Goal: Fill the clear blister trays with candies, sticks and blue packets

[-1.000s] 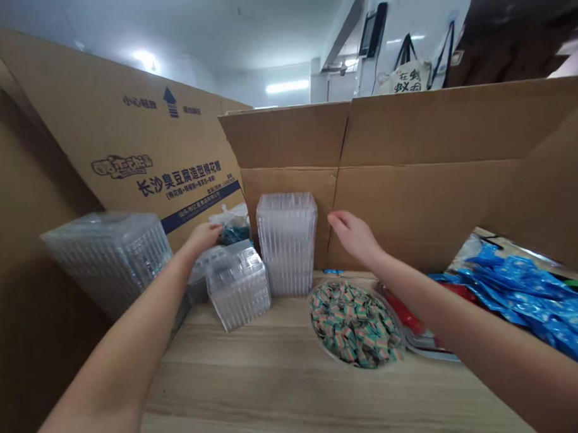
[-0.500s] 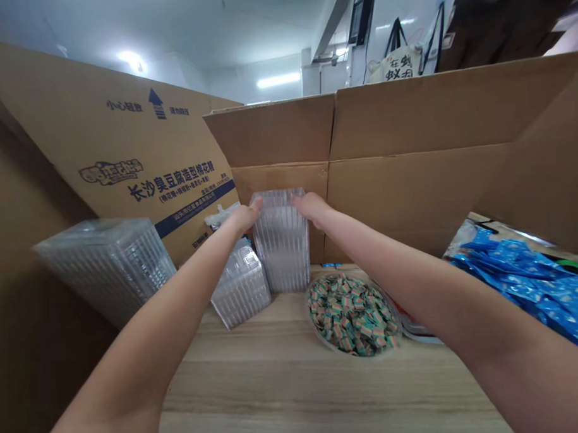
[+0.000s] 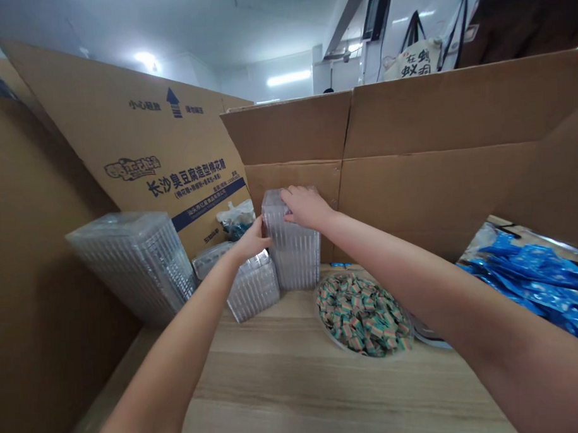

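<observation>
Cardboard (image 3: 425, 199) spans the back and right of the frame, with a printed carton panel (image 3: 139, 139) slanting across the upper left. Wooden tabletop (image 3: 285, 374) fills the lower middle.

Right arm (image 3: 404, 263) reaches from the lower right corner up and leftward to the centre; left arm (image 3: 184, 346) rises from the bottom edge, left of the middle, slanting up and rightward. Both look nearly straight.

Tall stack (image 3: 295, 257) of clear plastic trays stands upright at the centre, close against the cardboard, its long axis vertical and its ribbed side facing the camera. Another clear stack (image 3: 129, 266) leans at the left, its top towards the upper left. A lower stack (image 3: 253, 290) sits just beside the tall one, also tilted, its top leaning left.

Right hand (image 3: 307, 207) lies palm down over the tall stack's top, fingers together and bent across it, thumb parted from them at the front. Left hand (image 3: 252, 240) is at the stack's left side, half open, fingertips up against the edge and thumb spread towards the right. How firmly either hand grips cannot be told.

Blue packets (image 3: 542, 283) are heaped at the right edge. A round bowl (image 3: 330, 334) of small striped packets (image 3: 363, 312) sits right of centre; a clear bag (image 3: 236, 219) with dark teal contents is behind the left hand.
</observation>
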`<action>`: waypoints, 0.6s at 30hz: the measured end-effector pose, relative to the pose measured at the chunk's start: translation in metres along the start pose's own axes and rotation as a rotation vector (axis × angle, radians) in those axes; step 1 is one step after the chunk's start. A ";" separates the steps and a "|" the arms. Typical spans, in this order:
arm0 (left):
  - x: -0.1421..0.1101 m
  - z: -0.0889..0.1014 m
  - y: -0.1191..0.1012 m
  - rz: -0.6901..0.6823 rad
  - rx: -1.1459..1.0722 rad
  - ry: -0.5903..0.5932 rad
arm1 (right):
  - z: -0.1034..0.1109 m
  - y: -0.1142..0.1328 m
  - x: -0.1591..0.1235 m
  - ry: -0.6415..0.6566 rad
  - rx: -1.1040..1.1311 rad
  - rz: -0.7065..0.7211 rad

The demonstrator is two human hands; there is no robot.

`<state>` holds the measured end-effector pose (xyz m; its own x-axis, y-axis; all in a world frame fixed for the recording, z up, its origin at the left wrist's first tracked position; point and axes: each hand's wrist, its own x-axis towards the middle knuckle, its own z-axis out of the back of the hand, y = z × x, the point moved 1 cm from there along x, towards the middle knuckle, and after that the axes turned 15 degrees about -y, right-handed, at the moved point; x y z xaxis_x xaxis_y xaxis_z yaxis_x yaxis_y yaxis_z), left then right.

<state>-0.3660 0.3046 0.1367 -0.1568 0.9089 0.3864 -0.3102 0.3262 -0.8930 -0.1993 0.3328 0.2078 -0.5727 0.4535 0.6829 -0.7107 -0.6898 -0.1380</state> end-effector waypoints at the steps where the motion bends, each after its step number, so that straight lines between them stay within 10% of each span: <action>1: 0.000 -0.001 0.009 -0.037 0.015 0.006 | -0.001 0.000 0.003 0.004 0.012 -0.004; 12: 0.024 -0.018 0.073 -0.015 -0.040 0.018 | -0.012 -0.021 0.029 0.108 0.147 -0.004; 18: 0.017 -0.017 0.059 0.071 -0.088 0.017 | 0.035 -0.039 0.047 -0.112 0.218 -0.204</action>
<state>-0.3715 0.3434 0.0861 -0.1597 0.9346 0.3178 -0.2147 0.2813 -0.9353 -0.1840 0.3615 0.2711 -0.3704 0.5385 0.7569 -0.6952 -0.7011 0.1586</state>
